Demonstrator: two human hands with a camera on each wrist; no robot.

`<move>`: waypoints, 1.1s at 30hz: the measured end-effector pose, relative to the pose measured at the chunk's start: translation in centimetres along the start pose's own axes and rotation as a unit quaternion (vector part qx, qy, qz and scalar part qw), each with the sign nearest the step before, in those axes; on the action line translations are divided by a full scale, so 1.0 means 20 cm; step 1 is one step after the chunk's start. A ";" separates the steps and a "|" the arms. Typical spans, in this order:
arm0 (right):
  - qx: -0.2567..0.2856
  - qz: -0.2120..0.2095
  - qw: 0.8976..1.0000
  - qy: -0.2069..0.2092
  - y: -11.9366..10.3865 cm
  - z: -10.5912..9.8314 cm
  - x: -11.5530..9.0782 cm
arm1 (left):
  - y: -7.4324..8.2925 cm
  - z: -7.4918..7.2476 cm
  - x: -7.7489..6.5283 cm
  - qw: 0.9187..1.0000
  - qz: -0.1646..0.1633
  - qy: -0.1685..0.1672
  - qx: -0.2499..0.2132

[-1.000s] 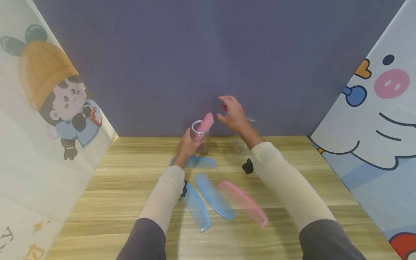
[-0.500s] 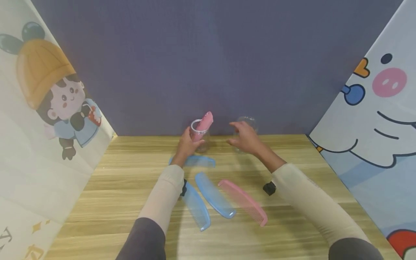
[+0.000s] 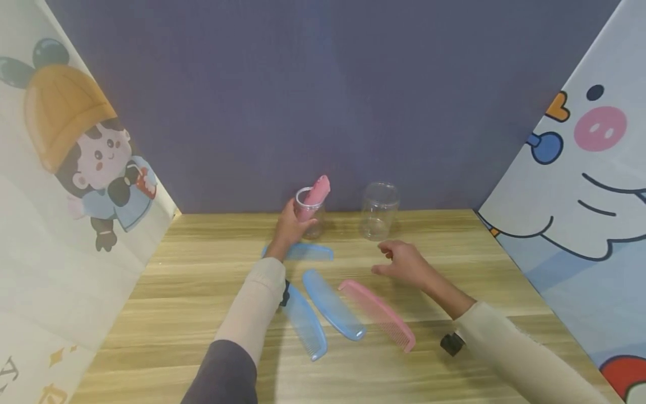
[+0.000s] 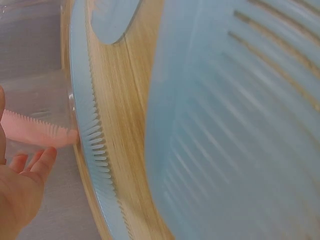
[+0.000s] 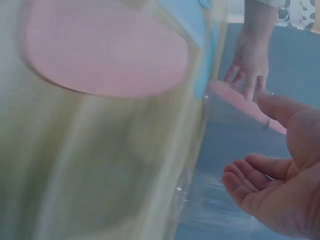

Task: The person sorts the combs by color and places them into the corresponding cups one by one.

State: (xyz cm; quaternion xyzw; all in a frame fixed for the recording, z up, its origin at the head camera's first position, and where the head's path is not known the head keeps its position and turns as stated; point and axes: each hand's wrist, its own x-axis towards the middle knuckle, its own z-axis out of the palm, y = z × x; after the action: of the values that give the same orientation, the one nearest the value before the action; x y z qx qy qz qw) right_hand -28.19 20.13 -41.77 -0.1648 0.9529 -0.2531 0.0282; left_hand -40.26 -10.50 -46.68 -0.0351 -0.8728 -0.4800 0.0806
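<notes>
At the back of the table, my left hand holds a clear plastic jar around its side. A pink comb leans inside that jar, its upper end sticking out past the rim. The left wrist view shows the fingers against the jar, with the pink comb visible through the wall. My right hand hovers over the table with nothing in it, fingers loosely bent and thumb apart. Below and left of it lies another pink comb.
A second clear jar stands upright at the back, beyond my right hand. Blue combs lie on the wooden table: one below the held jar, one mid-table, one by the left forearm. A dark wall rises behind.
My right hand has moved from beside the pink comb's top, past the second jar, down and right toward the near side of the table. The left hand and its jar have stayed put.
</notes>
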 end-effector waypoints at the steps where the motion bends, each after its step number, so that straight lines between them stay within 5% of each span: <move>1: 0.005 0.007 1.000 -0.007 0.01 0.01 -0.03 | 0.00 0.00 0.00 1.000 -0.001 0.001 0.000; 8: 0.015 0.027 0.999 -0.024 0.07 0.10 -0.19 | 0.02 0.00 -0.02 1.000 -0.002 0.004 -0.007; 17: 0.000 -0.007 1.000 -0.022 0.09 0.21 -0.37 | 0.00 0.01 -0.01 1.000 -0.003 0.007 -0.011; 33: -0.062 0.036 0.997 -0.021 0.06 0.29 -0.52 | 0.01 0.00 -0.02 1.000 -0.004 0.001 -0.007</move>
State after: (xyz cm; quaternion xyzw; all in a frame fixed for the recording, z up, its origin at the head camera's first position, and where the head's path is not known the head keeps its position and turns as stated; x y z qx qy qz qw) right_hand -17.88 21.70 -47.75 -0.1373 0.9712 -0.1891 0.0470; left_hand -39.78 -10.41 -46.50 -0.0317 -0.8696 -0.4864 0.0792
